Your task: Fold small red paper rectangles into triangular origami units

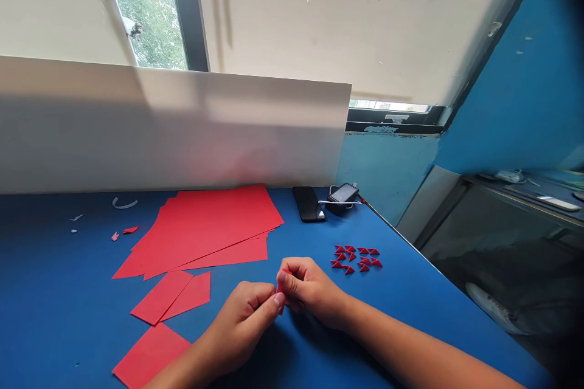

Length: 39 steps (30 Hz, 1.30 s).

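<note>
The left hand (241, 328) and right hand (310, 292) pinch a small red paper piece (280, 295) between their fingertips above the blue counter (55, 292), with red paper sheets (210, 225) to the left and folded red triangles (356, 258) to the right.

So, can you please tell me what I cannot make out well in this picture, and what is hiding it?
All in the head view:
- Red paper piece: mostly hidden by the left hand and right hand.
- Lowest red sheet: cut off by the bottom edge, partly covered by the left forearm.
- Small folded red pieces: too small to see their folds.
- Items on the dark side surface: blurred and too dim to identify.
</note>
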Available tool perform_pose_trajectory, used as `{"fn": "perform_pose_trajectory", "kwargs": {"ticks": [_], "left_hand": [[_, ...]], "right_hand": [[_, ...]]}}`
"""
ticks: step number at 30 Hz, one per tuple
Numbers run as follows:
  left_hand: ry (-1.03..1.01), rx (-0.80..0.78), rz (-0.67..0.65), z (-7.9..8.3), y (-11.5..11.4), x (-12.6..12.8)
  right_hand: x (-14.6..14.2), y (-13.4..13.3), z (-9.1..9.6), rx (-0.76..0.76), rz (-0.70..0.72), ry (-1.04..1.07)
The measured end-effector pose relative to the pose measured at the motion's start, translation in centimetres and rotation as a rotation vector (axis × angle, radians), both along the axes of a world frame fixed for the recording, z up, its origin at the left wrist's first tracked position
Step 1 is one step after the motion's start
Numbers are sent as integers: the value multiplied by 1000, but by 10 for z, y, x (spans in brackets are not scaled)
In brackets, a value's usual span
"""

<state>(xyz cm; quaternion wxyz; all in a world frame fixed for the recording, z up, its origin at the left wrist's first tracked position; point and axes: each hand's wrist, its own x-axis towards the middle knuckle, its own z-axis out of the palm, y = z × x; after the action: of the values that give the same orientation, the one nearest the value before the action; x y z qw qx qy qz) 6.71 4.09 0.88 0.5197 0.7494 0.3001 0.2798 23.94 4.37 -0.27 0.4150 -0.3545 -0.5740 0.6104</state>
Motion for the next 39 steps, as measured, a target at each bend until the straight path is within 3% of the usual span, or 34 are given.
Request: {"fn": "perform_pose_trajectory", "kwargs": {"ticks": [8,16,23,30,39], "left_hand": [[-166,-339,67,-6,-4,9],[-235,-321,107,-5,0,12],[-294,-415,86,-9,2,11],[-305,-447,50,-9,2,9],[-297,-470,71,-10,4,11]], "right_hand": [[3,2,-1,-24,44,21],[3,3,-4,15,97,-98],[6,0,1,20,116,2],[11,0,4,-10,221,-33],[9,2,-1,-2,203,-76]]}}
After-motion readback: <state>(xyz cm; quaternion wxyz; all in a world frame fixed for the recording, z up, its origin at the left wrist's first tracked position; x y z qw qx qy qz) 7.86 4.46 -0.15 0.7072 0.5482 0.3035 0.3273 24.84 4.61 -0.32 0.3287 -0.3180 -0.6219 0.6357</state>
